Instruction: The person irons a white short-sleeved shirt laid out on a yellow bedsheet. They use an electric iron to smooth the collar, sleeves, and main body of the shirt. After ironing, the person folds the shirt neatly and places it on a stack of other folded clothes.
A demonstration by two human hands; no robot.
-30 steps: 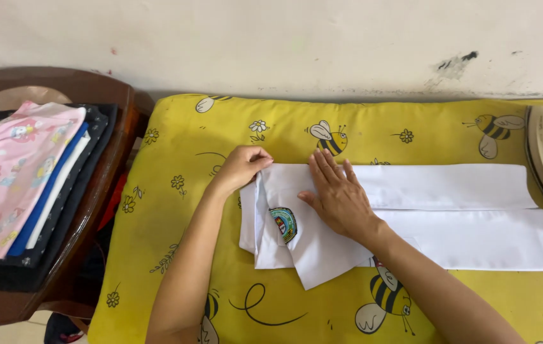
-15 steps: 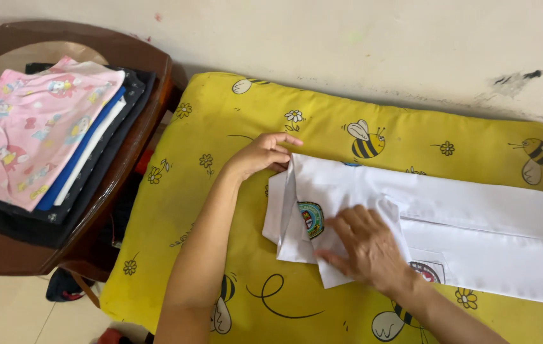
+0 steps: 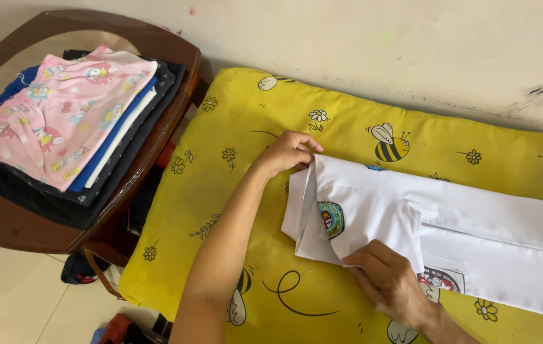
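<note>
Shirt [image 3: 437,223], white, lies on the yellow cushion [image 3: 220,191], mid-fold I think: the left hand [image 3: 287,151] pinches its far corner, the right hand [image 3: 389,277] grips the near sleeve edge, which should next be laid flat.

The white shirt [image 3: 475,236] runs off the right edge; its badge [image 3: 331,218] seems too small to read.
</note>
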